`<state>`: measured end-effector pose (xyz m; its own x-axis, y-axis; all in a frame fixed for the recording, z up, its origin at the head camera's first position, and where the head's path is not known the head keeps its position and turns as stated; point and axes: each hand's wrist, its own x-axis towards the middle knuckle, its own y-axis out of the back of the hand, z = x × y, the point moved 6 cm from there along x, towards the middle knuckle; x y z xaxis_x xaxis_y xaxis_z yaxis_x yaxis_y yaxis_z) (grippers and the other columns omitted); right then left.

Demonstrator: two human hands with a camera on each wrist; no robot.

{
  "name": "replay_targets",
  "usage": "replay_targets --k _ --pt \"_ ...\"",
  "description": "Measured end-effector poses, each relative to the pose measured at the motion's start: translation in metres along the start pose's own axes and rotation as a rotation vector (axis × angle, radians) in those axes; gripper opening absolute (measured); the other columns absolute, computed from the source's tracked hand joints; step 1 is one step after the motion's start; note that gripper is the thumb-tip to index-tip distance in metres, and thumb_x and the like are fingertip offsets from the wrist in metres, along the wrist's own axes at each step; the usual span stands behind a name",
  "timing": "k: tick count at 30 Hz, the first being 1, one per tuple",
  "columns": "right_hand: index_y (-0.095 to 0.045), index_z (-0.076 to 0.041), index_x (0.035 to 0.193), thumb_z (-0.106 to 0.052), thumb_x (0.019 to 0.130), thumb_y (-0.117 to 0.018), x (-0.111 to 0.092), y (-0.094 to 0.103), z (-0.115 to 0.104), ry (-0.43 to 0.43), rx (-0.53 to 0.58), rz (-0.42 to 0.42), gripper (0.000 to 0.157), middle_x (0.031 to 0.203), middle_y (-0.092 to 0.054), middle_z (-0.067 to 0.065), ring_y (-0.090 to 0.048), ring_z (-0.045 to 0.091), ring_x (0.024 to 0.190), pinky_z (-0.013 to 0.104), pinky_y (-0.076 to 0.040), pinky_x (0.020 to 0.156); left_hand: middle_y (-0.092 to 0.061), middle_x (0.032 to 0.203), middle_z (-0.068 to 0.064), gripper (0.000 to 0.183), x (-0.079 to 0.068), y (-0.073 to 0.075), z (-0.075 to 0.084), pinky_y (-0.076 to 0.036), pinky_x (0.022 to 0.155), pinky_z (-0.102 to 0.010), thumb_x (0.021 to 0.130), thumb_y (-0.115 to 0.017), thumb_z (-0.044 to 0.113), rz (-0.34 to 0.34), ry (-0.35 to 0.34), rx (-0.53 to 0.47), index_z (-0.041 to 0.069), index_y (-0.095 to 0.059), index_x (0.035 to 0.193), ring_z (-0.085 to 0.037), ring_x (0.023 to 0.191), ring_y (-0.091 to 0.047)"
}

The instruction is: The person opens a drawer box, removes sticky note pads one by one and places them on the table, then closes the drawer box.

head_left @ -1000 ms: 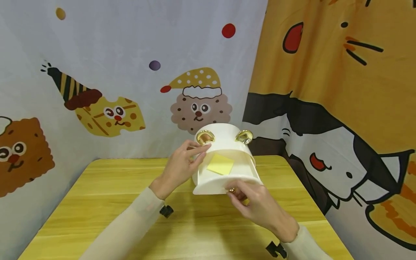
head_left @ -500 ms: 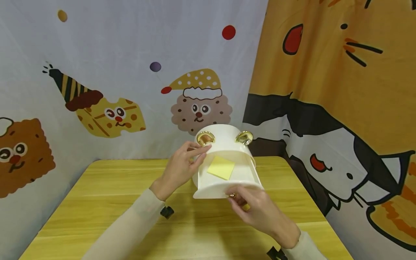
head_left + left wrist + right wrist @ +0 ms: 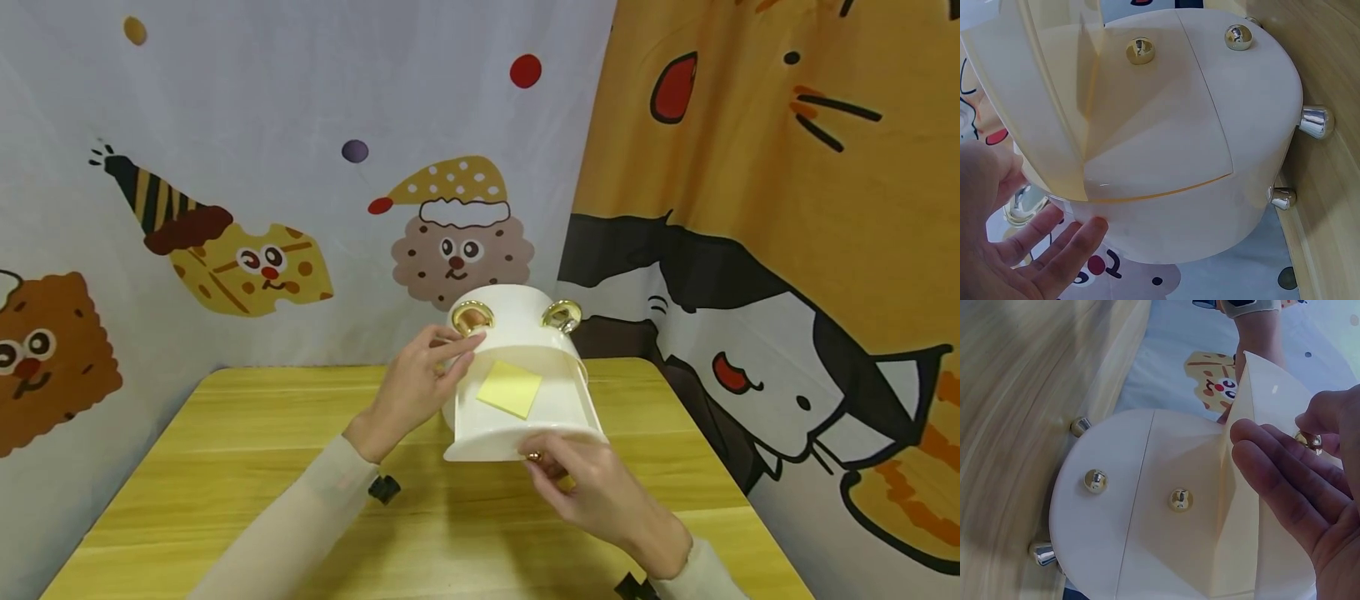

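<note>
In the head view, I'm seeing a yellow note pad (image 3: 510, 389) lying in the extended drawer (image 3: 483, 445) of a white box (image 3: 517, 306); the right hand (image 3: 600, 479) is pinching its gold knob (image 3: 534, 457). In the left wrist view, the left hand (image 3: 1010, 272) is resting loosely extended fingers against the box. In the right wrist view, two lower knobs (image 3: 1180, 500) are showing on the box front.

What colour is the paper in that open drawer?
The paper in the drawer is plain pale yellow; it shows best in the head view.
</note>
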<state>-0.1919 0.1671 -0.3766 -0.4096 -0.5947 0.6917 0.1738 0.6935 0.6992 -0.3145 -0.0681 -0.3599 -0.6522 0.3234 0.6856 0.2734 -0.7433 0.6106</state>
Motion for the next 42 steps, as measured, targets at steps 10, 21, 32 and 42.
replay_targets --k 10,21,32,42 --pt "-0.079 -0.008 0.121 -0.009 0.11 -0.078 0.002 0.005 -0.002 0.007 0.011 -0.023 0.01 0.101 -0.086 -0.003 -0.079 -0.001 0.077 0.007 -0.061 0.072 -0.073 0.132 -0.016 0.034 0.0 -0.001 -0.002 -0.07 0.076 -0.032 0.115 -0.078 0.021 -0.021 0.039 -0.022 0.023 -0.082 0.149 -0.027 0.111 -0.083" --pt "-0.08 -0.009 0.126 -0.008 0.109 -0.08 0.008 0.017 -0.006 0.006 0.027 -0.042 0.017 0.092 -0.082 -0.006 -0.074 -0.004 0.075 0.005 -0.058 0.068 -0.072 0.132 -0.017 0.034 0.0 0.0 -0.002 -0.069 0.074 -0.031 0.116 -0.077 0.022 -0.024 0.036 -0.024 0.023 -0.082 0.149 -0.029 0.11 -0.084" --pt "-0.081 -0.01 0.113 -0.007 0.106 -0.084 0.022 0.037 -0.005 0.01 -0.015 -0.045 0.008 0.081 -0.076 -0.011 -0.069 -0.007 0.068 0.006 -0.058 0.068 -0.072 0.132 -0.017 0.034 0.0 0.0 -0.002 -0.068 0.072 -0.03 0.116 -0.076 0.023 -0.019 0.029 -0.018 0.023 -0.082 0.15 -0.029 0.102 -0.084" --pt "-0.081 -0.01 0.112 -0.004 0.102 -0.087 0.034 0.049 -0.005 0.023 -0.041 -0.071 0.013 0.079 -0.076 -0.011 -0.068 -0.006 0.066 0.005 -0.054 0.062 -0.074 0.13 -0.018 0.034 0.0 0.0 0.0 -0.064 0.069 -0.03 0.116 -0.077 0.021 -0.003 -0.003 0.01 0.022 -0.082 0.149 -0.027 0.107 -0.082"
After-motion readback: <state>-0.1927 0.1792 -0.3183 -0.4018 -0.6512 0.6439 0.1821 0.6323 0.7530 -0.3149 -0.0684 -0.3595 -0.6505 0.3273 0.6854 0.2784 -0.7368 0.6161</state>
